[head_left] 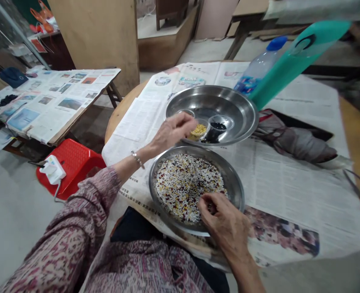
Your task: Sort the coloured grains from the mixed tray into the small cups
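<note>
Counting left to right: 1 red stool, low beside the newspaper-covered tabletop. Then 1 left grip, bunched over 1 steel basin; can't tell if grasping anything. Inside the basin, 3 clear cups: 1 with yellow grains, 1 with black grains, 1 mostly hidden. Nearer the body, 1 steel bowl of mixed grains. At its near-right edge, 1 right grip, curled; can't tell if grasping grains. Farther right, 1 blue-capped bottle, 1 grey bundle.

Grey floor and tall wooden panel
Red plastic stool lower left; round wooden surface at centre.
</note>
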Demonstrator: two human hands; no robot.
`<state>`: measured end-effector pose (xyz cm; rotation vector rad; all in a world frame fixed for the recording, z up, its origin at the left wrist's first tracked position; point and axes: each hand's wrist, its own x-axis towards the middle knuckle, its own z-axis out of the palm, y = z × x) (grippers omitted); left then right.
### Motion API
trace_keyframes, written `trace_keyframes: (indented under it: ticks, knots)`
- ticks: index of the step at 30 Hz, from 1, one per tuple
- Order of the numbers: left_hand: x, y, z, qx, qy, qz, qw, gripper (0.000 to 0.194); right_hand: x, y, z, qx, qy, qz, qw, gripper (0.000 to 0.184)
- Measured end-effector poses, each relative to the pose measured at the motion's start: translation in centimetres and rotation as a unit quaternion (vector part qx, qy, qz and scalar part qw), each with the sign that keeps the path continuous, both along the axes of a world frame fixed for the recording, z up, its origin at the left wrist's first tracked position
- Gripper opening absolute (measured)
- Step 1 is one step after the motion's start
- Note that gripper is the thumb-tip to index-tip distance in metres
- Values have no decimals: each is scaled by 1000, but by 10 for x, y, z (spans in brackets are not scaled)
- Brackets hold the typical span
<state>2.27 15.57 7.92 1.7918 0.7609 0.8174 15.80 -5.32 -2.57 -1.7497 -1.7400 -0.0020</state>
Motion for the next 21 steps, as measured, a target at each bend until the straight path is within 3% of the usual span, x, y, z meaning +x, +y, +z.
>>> trace_keyframes:
  ticks: [2, 4, 8, 10, 12, 14, 18, 21]
  knots:
    - [-25, -26, -2, 68, 102, -97, 988, 8, 0, 0, 0, 0, -3, 8, 1000, 17]
    - [-48, -48, -8, 135, 243, -166, 946, 5, 0, 0, 1, 0, -4, 21, 1000, 19]
    - [-74, -81, -26, 267, 456, -167, 833, 10, 0, 0, 4, -12, -3, 37, 999, 22]
    - [-76, -94, -33, 308, 483, -144, 807, 15, -1, 0, 3, -3, 15, 25, 1000, 20]
    - [-71, -106, -37, 306, 479, -149, 809, 33, -2, -1, 1, 32, 56, -11, 998, 17]
    - [-63, -117, -37, 268, 458, -194, 825, 39, -3, -2, 0, 76, 96, -58, 991, 16]
    - [-39, -129, -39, 213, 401, -289, 843, 21, -7, -4, -2, 113, 141, -145, 973, 22]
    - [-16, -123, -49, 224, 359, -315, 850, 20, -8, -5, -3, 119, 153, -168, 967, 25]
